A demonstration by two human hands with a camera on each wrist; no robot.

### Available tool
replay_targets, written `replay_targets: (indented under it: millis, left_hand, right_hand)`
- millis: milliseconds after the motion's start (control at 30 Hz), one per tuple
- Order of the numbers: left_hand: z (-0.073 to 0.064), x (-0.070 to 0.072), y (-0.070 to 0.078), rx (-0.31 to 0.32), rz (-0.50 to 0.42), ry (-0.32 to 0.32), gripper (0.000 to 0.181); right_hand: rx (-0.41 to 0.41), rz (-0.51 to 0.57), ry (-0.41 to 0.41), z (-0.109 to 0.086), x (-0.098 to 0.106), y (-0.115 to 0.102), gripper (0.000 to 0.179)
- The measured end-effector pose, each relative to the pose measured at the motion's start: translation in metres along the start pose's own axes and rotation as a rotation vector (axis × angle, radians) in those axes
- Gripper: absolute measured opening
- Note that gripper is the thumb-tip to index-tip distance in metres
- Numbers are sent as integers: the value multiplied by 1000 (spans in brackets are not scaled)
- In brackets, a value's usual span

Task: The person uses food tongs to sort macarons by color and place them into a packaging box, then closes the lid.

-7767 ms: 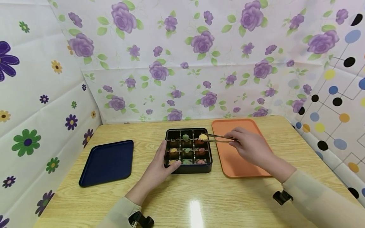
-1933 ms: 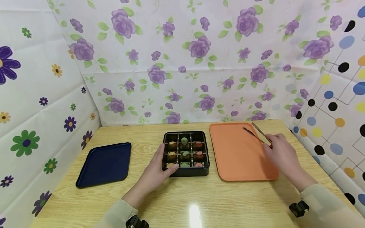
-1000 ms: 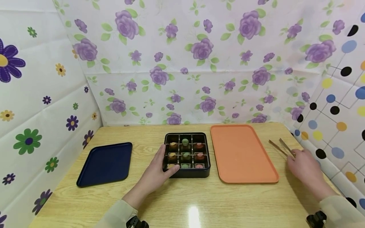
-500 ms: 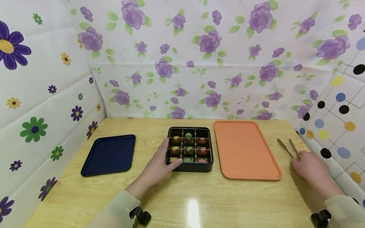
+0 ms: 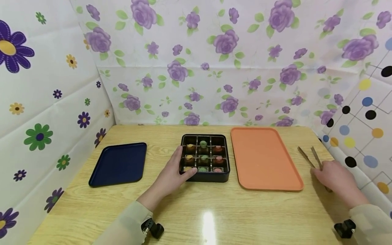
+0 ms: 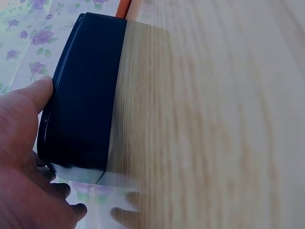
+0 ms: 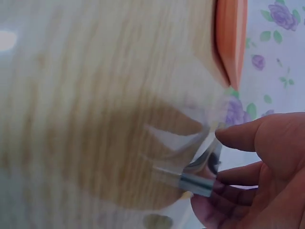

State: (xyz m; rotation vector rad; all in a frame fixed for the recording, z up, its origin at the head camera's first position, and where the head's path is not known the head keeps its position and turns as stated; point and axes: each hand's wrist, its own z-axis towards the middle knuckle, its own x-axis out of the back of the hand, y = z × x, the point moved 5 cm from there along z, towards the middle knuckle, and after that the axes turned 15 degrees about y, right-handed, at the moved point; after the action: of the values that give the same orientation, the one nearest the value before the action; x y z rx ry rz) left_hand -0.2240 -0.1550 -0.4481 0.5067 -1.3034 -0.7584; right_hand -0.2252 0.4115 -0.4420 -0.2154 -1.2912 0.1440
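A black box (image 5: 211, 176) with compartments stands mid-table. It holds small round yellow (image 5: 190, 145), green (image 5: 203, 144) and reddish macaron-like sweets (image 5: 218, 148) in columns. My left hand (image 5: 170, 174) lies against its left side, fingers straight, thumb across the near-left corner. In the left wrist view the thumb touches the rim, and the other fingers are spread below. Metal tongs (image 5: 305, 156) lie spread on the wood right of the orange tray. My right hand (image 5: 336, 179) is around their rear part, thumb and curled fingers on either side in the right wrist view; the grip looks loose.
An orange tray (image 5: 266, 160) lies between the box and the tongs. At the left is a dark blue tray (image 5: 119, 165). Patterned cloth walls (image 5: 208, 85) enclose the wooden table (image 5: 183, 217) at the back and both sides.
Earliest, the tongs pinched a yellow sweet over the box's right column; that spot shows none now. My right hand then carried the tongs rightward past the orange tray. The left hand stayed by the box.
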Motion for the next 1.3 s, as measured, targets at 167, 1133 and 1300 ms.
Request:
replay_targets:
  millis: [167,1133,1300]
  left_hand:
    - [0,1,2,-3,-2,2,113]
    - [0,7,4,1,18,9,111]
    - [-1,11,6,2,28,22,108]
  right_hand:
    - [12,-54,35,2,7,-13,53]
    - [208,241,82,5,-5,-191,77]
    - [276,243,89,3,-12,-225,79]
